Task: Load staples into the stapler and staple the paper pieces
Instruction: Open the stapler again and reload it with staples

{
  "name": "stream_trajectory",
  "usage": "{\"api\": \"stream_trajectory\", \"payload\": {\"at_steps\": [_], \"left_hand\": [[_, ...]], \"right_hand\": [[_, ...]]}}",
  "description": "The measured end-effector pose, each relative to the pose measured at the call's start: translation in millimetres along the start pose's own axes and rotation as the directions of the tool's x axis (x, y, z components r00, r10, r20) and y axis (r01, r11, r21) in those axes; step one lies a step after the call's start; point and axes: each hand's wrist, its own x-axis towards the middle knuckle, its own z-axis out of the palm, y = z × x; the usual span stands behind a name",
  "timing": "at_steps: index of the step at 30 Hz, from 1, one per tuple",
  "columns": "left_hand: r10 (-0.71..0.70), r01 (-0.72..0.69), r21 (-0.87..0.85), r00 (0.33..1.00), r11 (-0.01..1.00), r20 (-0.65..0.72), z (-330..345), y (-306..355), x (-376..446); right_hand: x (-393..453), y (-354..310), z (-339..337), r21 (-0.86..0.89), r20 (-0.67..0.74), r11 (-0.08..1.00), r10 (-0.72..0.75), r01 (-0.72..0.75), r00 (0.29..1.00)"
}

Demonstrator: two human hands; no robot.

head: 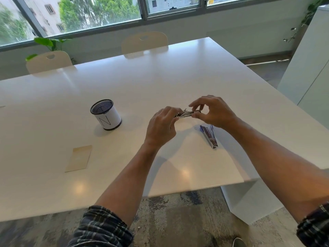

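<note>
Both hands are raised above the table [204, 72], working one strip of staples [188, 113] between them. Left hand [162, 124] has its fingers curled round the strip's left end; right hand [212, 112] pinches the right end between thumb and fingertips, other fingers lifted. Strip looks silvery, possibly several strips together; too small to tell.

Stapler [209, 136] lies on the table just below the right wrist, blue and metal, apparently swung open, not touched. Paper pieces [78, 158], tan, lie flat well to the left, near the table's front edge. Mesh cup [106, 114] stands between paper and hands.

Risks, as judged:
- Strip is brittle; opposing pulls from two grips could snap it or shed loose staples onto the table.
- Right forearm hangs over the stapler; lowering it carelessly could knock the stapler or close it.
- Strip fed upside down or crooked would jam the channel.
- Paper sits far off; must be fetched and squared before stapling.
</note>
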Motion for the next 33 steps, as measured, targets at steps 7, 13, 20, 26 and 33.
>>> {"api": "stream_trajectory", "payload": {"at_steps": [7, 13, 20, 26, 33], "left_hand": [[0.019, -0.022, 0.067, 0.999, 0.997, 0.039, -1.1, 0.6, 0.0], [-0.076, 0.078, -0.010, 0.985, 0.997, 0.157, -7.3, -3.2, 5.7], [-0.413, 0.449, -0.218, 0.890, 0.866, 0.191, -15.1, -17.8, 10.2], [-0.584, 0.610, -0.393, 0.787, 0.688, 0.198, -20.5, -24.5, 11.4], [-0.610, 0.643, -0.613, 0.730, 0.460, 0.308, -24.7, -30.5, 11.6]], "right_hand": [[0.3, 5.1, 1.7, 0.024, 0.035, 0.999, 0.042, -0.043, 0.998], [1.1, 3.2, 0.4, 0.057, 0.030, 0.997, 0.040, -0.042, 0.999], [4.7, 6.1, -8.2, 0.062, 0.061, 0.998, -0.017, 0.013, 0.998], [8.6, 5.3, -10.3, 0.131, 0.078, 0.991, -0.052, 0.041, 0.996], [10.7, 1.2, -11.5, 0.147, 0.141, 0.985, -0.112, 0.091, 0.984]]}}
